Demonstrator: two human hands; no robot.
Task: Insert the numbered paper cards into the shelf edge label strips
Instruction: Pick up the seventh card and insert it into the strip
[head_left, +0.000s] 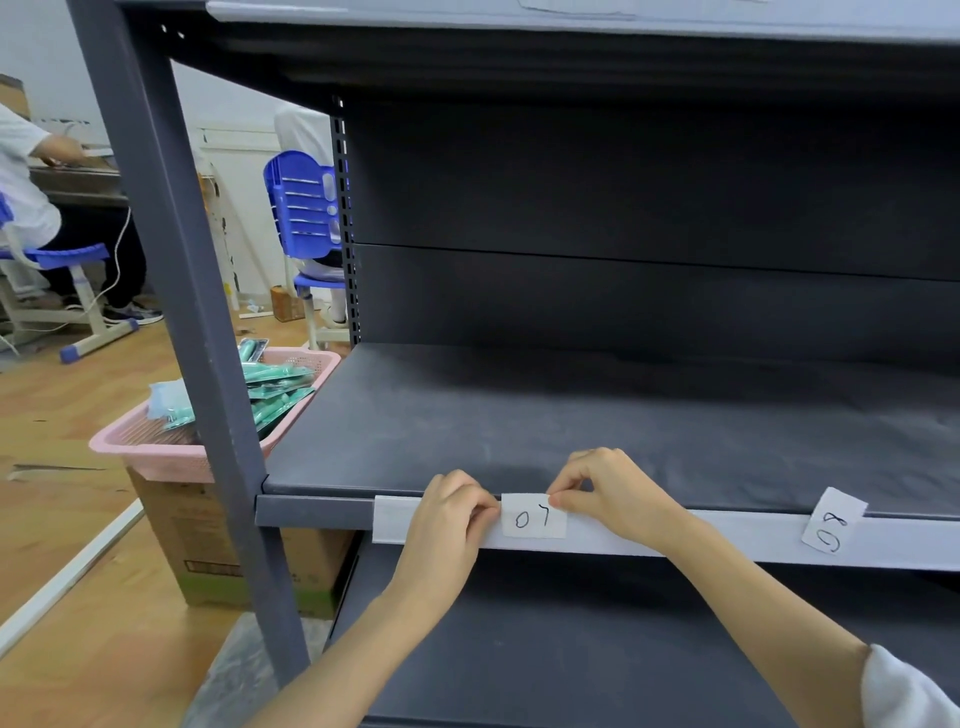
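Note:
A white paper card marked "07" (533, 517) sits against the clear label strip (395, 519) on the front edge of the dark grey shelf (571, 415). My left hand (447, 519) pinches the card's left edge and presses on the strip. My right hand (602, 493) pinches the card's upper right corner. A second card marked "08" (831, 522) sits tilted in the strip far to the right, its top corner sticking up above the shelf edge.
The grey shelf upright (208, 364) stands at the left. Behind it a pink basket (171, 457) of green packets rests on a cardboard box (234, 551). Blue chairs (301, 208) and a seated person (31, 197) are farther back on the wooden floor.

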